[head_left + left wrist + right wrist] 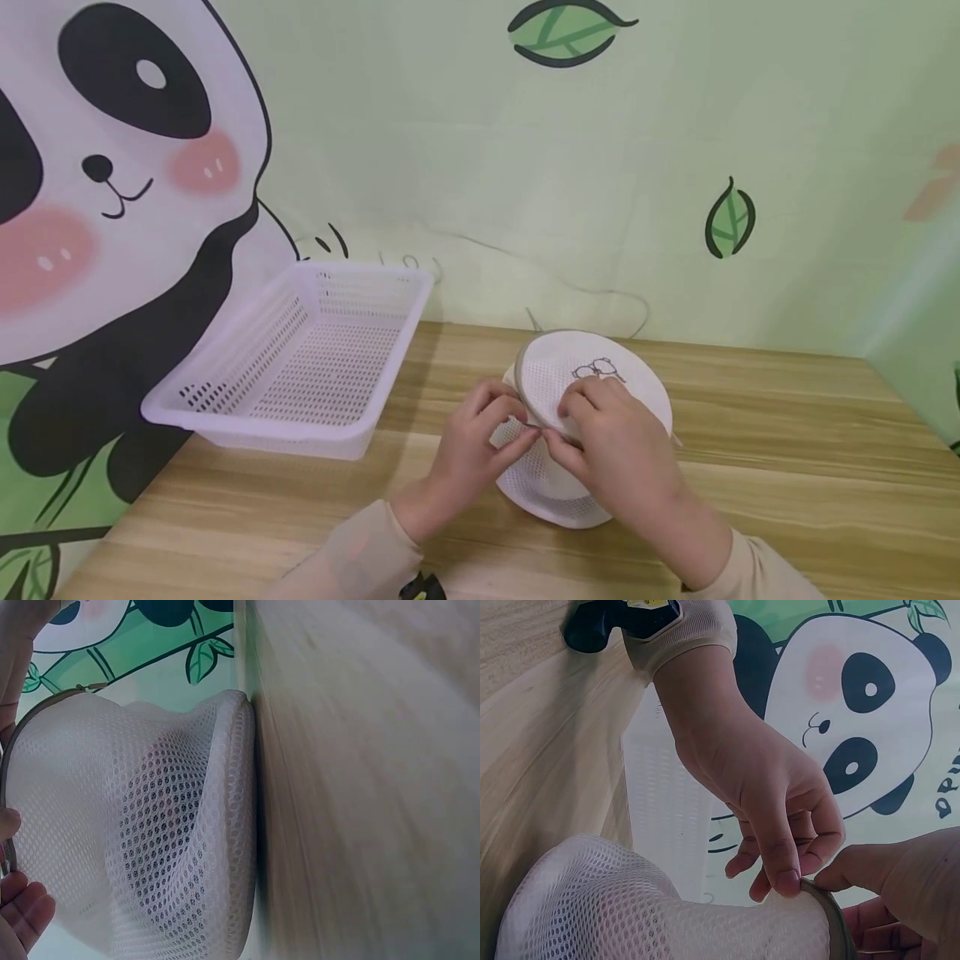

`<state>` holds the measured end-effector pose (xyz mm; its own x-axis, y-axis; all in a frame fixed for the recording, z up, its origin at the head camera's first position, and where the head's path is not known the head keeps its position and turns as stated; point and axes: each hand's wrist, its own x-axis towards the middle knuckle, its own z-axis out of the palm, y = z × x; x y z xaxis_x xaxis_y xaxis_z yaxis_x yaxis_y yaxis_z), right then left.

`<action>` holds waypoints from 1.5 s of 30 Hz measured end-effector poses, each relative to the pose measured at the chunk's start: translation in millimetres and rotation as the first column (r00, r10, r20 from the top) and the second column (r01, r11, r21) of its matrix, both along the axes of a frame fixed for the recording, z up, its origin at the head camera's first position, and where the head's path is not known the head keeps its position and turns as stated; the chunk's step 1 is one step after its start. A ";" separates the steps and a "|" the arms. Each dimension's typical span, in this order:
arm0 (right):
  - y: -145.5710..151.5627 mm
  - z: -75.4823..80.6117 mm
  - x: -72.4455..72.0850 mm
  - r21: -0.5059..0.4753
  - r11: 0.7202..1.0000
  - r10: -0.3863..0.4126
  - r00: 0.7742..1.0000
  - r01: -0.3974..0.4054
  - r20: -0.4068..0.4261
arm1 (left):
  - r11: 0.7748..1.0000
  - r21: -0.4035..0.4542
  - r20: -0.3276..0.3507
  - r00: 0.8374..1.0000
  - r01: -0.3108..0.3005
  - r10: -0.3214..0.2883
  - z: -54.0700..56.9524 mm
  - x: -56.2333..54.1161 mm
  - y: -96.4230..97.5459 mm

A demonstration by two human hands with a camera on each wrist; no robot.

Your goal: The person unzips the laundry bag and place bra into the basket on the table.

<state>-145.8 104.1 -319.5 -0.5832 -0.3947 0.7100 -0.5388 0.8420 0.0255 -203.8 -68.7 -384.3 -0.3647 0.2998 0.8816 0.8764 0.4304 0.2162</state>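
Note:
A white mesh laundry bag (pixel 551 508) stands on the table between both hands, its round top panel (pixel 540 367) printed with a small line drawing. A grey-brown zipper (pixel 841 926) runs round the top edge. My left hand (pixel 468 450) pinches the zipper edge at the near left of the top, thumb and forefinger together. Right beside it, my right hand (pixel 630 450) pinches the same edge with its thumb and fingers, its back covering part of the panel. In the left wrist view the bag's mesh side (pixel 165 825) bulges out close to the table.
A white plastic basket (pixel 262 428) with slotted sides stands to the left on the wooden table (pixel 787 467). Behind is a wall (pixel 420 167) with a panda and leaf print. A black device (pixel 619 622) sits on the left sleeve.

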 end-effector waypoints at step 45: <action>11.1 3.1 -5.3 -0.186 0.978 0.080 0.991 -0.099 -0.107 | 1.000 -0.017 -0.017 1.000 -0.011 0.010 -0.6 2.7 1.5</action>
